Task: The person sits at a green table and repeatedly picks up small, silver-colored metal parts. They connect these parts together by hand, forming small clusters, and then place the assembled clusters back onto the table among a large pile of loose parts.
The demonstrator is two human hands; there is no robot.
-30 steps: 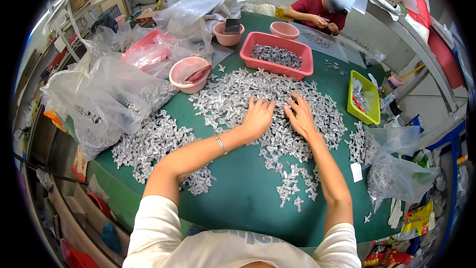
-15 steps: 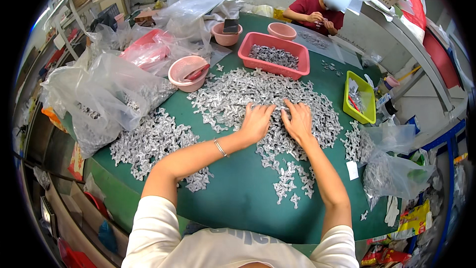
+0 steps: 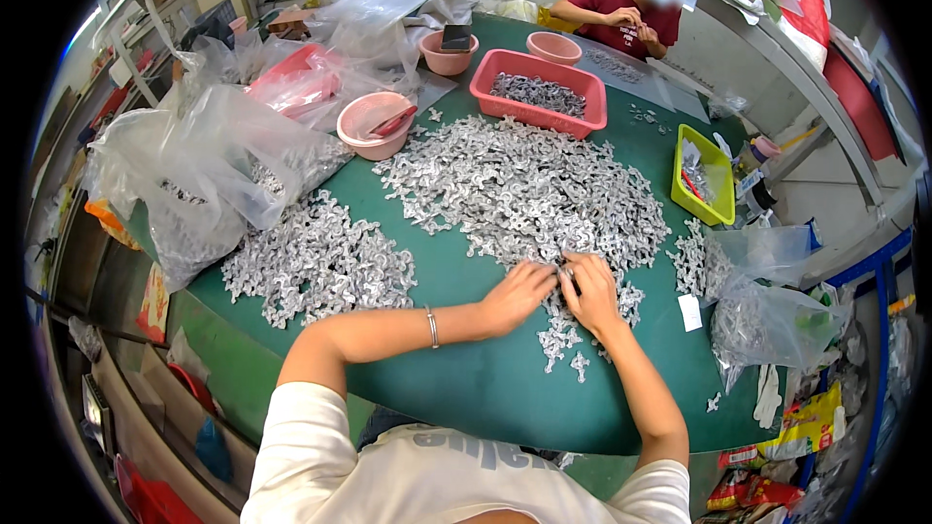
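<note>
A broad pile of small grey cross-shaped pieces (image 3: 524, 184) covers the middle of the green table. At its near edge my two hands almost touch at the fingertips. My left hand (image 3: 521, 294) has its fingers bent and pressed together, and my right hand (image 3: 590, 293) curls its thumb and fingers inward opposite it. A dark spot shows between the fingertips, too small to name, and the fingers partly cover it. Just in front of the hands lie a few loose pieces (image 3: 558, 342). To the left is a second heap of the same pieces (image 3: 316, 262).
Behind the pile stands a pink tub (image 3: 597, 109) of grey parts. Clear plastic bags (image 3: 194, 175) crowd the left; a pink bowl (image 3: 374, 146) stands beside them. Right are a yellow-green basket (image 3: 682, 196) and filled bags (image 3: 743, 325). A co-worker in red (image 3: 612, 34) sits opposite.
Both hands have come back toward me from the middle of the pile to its near edge. Their spread fingers have closed together. The view has shifted slightly.
</note>
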